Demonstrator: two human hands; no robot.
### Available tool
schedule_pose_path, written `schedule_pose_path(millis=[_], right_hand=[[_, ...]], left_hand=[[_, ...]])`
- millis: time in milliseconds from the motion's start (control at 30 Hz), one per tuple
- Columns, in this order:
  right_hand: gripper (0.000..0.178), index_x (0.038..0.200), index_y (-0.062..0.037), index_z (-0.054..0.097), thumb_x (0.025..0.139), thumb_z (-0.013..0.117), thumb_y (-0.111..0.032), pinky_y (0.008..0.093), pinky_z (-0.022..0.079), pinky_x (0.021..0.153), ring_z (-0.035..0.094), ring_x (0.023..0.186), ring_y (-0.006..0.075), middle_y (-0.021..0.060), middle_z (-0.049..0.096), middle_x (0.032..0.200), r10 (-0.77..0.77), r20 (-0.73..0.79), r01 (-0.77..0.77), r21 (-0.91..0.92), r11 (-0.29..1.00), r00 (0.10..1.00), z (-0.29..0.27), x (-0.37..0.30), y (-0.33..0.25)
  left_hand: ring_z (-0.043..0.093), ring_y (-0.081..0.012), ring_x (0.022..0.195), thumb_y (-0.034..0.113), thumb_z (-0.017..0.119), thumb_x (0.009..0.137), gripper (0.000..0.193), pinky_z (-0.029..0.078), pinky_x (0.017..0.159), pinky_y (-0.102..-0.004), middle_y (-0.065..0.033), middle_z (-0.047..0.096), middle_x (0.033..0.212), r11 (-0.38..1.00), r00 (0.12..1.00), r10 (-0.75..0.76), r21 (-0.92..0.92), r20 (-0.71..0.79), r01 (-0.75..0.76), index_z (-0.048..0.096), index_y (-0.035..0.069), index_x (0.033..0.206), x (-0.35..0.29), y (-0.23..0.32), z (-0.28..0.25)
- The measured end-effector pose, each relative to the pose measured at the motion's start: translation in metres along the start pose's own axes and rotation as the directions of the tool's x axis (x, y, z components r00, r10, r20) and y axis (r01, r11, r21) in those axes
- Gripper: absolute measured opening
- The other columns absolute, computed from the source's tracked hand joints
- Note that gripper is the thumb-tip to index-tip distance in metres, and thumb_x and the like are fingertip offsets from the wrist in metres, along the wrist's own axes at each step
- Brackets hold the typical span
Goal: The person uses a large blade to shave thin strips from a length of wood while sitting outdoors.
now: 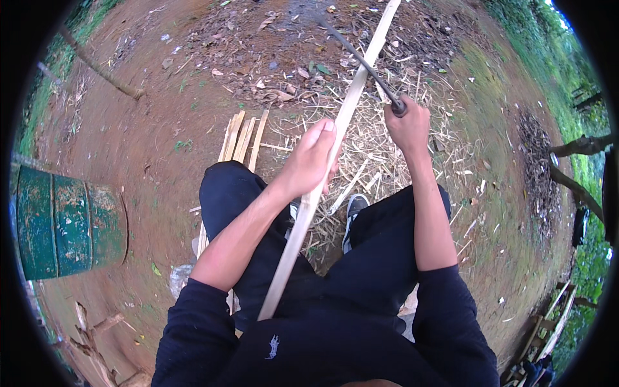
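A long pale wooden strip (pixel 351 97) slants from my lap up toward the far right. Partway along it, my left hand (pixel 314 157) is wrapped round the strip, thumb lying on top. My right hand (pixel 409 126) grips the dark handle of a long-bladed knife (pixel 356 53). The knife's blade crosses the strip beyond my left hand and points to the far left; its tip is blurred. Whether the edge bites into the wood I cannot tell. Several split wooden strips (pixel 240 138) lie beside my left knee.
Curly wood shavings (pixel 361 151) cover the ground between and beyond my feet. A green metal drum (pixel 71 222) stands at the left. Dry leaves (pixel 284 77) lie farther off. Cut branches (pixel 90 342) are at the lower left, and planks (pixel 556 322) at the lower right.
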State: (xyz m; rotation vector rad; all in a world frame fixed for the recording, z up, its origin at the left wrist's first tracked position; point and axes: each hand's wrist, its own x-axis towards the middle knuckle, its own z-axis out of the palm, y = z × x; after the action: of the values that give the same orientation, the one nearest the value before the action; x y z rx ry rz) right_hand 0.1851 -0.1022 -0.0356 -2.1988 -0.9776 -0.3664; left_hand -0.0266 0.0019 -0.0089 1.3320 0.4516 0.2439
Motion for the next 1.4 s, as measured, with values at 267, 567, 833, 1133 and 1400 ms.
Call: schedule_pose_path(millis=[267, 567, 833, 1133, 1400], right_hand=[[0.019, 0.067, -0.0112, 0.053, 0.068, 0.072, -0.013, 0.0376, 0.046, 0.046, 0.060, 0.047, 0.0239, 0.0061, 0.057, 0.054, -0.500, -0.014, 0.497, -0.077, 0.864, 0.866, 0.001, -0.033, -0.018], [0.017, 0.069, -0.0126, 0.060, 0.081, 0.072, -0.015, 0.0297, 0.046, 0.045, 0.059, 0.045, 0.0132, -0.0002, 0.062, 0.056, -0.358, 0.020, 0.358, -0.076, 0.930, 0.934, 0.002, -0.025, 0.009], [0.015, 0.073, -0.0097, 0.061, 0.084, 0.067, -0.018, 0.0376, 0.050, 0.049, 0.063, 0.049, 0.0246, 0.0076, 0.062, 0.056, 0.157, -0.084, -0.171, -0.188, 0.967, 0.984, 0.002, 0.028, 0.064], [0.013, 0.087, -0.0094, 0.072, 0.085, 0.066, -0.021, 0.0381, 0.055, 0.060, 0.069, 0.063, 0.0248, 0.0095, 0.071, 0.072, 0.162, 0.012, -0.158, -0.168, 0.973, 0.987, 0.010, 0.031, 0.076], [0.014, 0.084, -0.0118, 0.070, 0.086, 0.063, -0.024, 0.0379, 0.054, 0.062, 0.066, 0.061, 0.0192, 0.0072, 0.066, 0.068, 0.238, 0.149, -0.186, -0.298, 0.936, 0.960, 0.003, 0.026, 0.063]], left_hand=[[0.039, -0.0087, 0.041, 0.038, 0.028, 0.111, 0.038, 0.039, 0.034, -0.0241, 0.0002, 0.036, 0.061, 0.996, 0.992, -0.046, 0.077, 0.113, 0.037, 0.047, 0.005, 0.106, 0.008, -0.020, -0.008], [0.035, -0.0068, 0.038, 0.036, 0.032, 0.110, 0.033, 0.033, 0.030, -0.0222, 0.0023, 0.037, 0.059, 0.981, 0.992, -0.075, -0.171, 0.098, 0.091, 0.046, 0.008, 0.102, 0.014, -0.015, -0.011], [0.040, -0.0085, 0.042, 0.037, 0.031, 0.109, 0.033, 0.036, 0.030, -0.0234, 0.0004, 0.040, 0.062, 0.978, 0.981, -0.028, -0.196, 0.194, 0.067, 0.044, 0.008, 0.101, 0.021, -0.018, -0.015], [0.034, -0.0079, 0.034, 0.035, 0.032, 0.110, 0.030, 0.032, 0.030, -0.0219, 0.0016, 0.038, 0.058, 0.970, 0.975, -0.040, -0.227, 0.218, 0.090, 0.045, 0.008, 0.104, 0.014, -0.029, -0.025], [0.035, -0.0073, 0.034, 0.033, 0.031, 0.110, 0.031, 0.031, 0.029, -0.0206, 0.0010, 0.039, 0.059, 0.945, 0.958, -0.135, -0.258, 0.255, 0.202, 0.045, 0.006, 0.103, 0.030, -0.044, -0.035]])
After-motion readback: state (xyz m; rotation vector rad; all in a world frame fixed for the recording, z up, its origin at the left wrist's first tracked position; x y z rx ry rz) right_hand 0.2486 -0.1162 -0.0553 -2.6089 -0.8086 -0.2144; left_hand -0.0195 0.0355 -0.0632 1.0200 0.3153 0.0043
